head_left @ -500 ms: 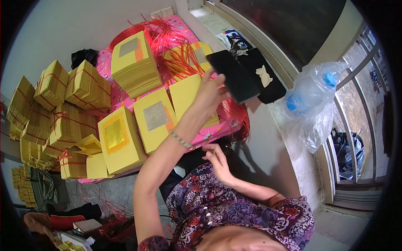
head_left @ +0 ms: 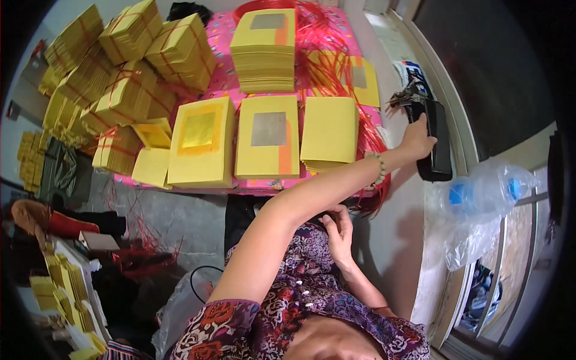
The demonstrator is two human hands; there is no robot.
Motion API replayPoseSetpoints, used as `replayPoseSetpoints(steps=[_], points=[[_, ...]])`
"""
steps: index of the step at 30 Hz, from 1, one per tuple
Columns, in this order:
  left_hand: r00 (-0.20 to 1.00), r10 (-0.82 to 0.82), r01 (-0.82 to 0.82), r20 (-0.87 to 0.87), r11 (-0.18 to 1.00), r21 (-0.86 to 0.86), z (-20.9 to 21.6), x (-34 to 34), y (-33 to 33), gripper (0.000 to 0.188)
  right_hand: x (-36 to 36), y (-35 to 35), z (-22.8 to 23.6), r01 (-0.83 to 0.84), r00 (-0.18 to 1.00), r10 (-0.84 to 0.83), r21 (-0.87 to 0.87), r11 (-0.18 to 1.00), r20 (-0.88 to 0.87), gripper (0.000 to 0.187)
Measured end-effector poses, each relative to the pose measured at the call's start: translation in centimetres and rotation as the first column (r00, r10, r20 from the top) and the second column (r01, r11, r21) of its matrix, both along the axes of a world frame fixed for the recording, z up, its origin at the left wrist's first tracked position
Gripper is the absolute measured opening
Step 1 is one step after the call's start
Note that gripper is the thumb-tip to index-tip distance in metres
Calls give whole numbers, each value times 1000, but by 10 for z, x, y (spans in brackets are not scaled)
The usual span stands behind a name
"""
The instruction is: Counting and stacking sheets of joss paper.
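Note:
My left arm, with a beaded bracelet, crosses to the right, and my left hand (head_left: 417,143) grips the near edge of a black phone (head_left: 442,153) at the windowsill. The phone is over a black pad or case there; where one ends is hard to make out. Keys (head_left: 406,97) are just beyond my fingers. My right hand (head_left: 339,233) is in front of my lap, fingers loosely bent and apart, with nothing visible in it. Closest to it on the table is a plain yellow paper stack (head_left: 329,131), beside a yellow stack with a silver square (head_left: 268,129).
A gold-square stack (head_left: 200,133) and a taller stack (head_left: 263,57) are on the pink tablecloth (head_left: 223,42). Tied yellow bundles (head_left: 129,90) pile up at left. Red strands (head_left: 327,60) trail over the right side. A clear plastic bag (head_left: 489,195) is beside the sill.
My left hand has carried the phone rightward from over the table's right edge to the windowsill. The view has turned right. My right hand remains by my lap.

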State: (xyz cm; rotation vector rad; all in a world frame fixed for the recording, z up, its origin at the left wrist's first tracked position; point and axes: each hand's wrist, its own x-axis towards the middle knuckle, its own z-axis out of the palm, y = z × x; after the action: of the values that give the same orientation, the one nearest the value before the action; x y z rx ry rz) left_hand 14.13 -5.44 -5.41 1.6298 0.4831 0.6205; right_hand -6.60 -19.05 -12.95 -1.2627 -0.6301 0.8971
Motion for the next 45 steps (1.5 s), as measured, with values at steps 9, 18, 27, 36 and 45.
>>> replayPoseSetpoints(steps=[9,18,27,36,45], points=[[986,28,-76,165,952,296,17,-42,-3,56,-3,0,0,-16,998,19,-42,999,66,18],[970,-24,-53,243,950,309,60,-239,47,35,-6,27,3,-126,973,131,-35,991,193,13],[784,616,-414,-83,617,669,20,-435,77,39,-24,91,54,-254,719,193,-6,967,668,11],[748,647,-478,-145,678,558,-10,-455,79,36,-6,96,61,-101,692,1,95,990,722,14],[632,773,-566,-59,512,646,-26,-464,65,32,-20,118,64,-277,617,175,4,961,768,18]])
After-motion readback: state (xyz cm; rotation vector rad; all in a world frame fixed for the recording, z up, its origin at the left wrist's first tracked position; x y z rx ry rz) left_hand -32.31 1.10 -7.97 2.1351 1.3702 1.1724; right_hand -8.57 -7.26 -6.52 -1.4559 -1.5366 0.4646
